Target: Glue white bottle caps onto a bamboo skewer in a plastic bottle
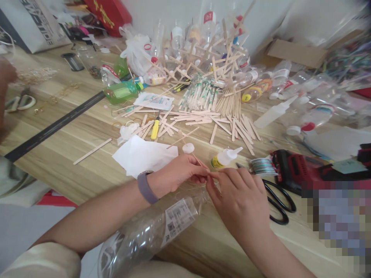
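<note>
- Left hand (184, 172): thumb and fingers pinch a thin wooden stick (197, 160); purple-grey watch band (147, 188) on that wrist.
- Right hand (242, 197): thumb and index drawn together at the left fingertips. I can't tell if it grips the stick too.
- Stick slants up-left out of the pinch to a white bottle cap (188, 148); a second thin stick (184, 137) shows just beyond the cap.
- Large clear plastic bottle (139, 239) lies below the left forearm, neck near the right fingers; I can't make out contact.
- Near the right hand I see a white-nozzled glue bottle (226, 156), wire spool (263, 166), black-handled scissors (282, 200) and a red-black power tool (301, 170).
- White paper (143, 154) lies on the table (95, 175) beyond the left wrist; yellow-handled screwdriver (155, 128) among loose craft sticks (199, 117).
- Far left: another person's hand (7, 73), near white-handled scissors (21, 102).
</note>
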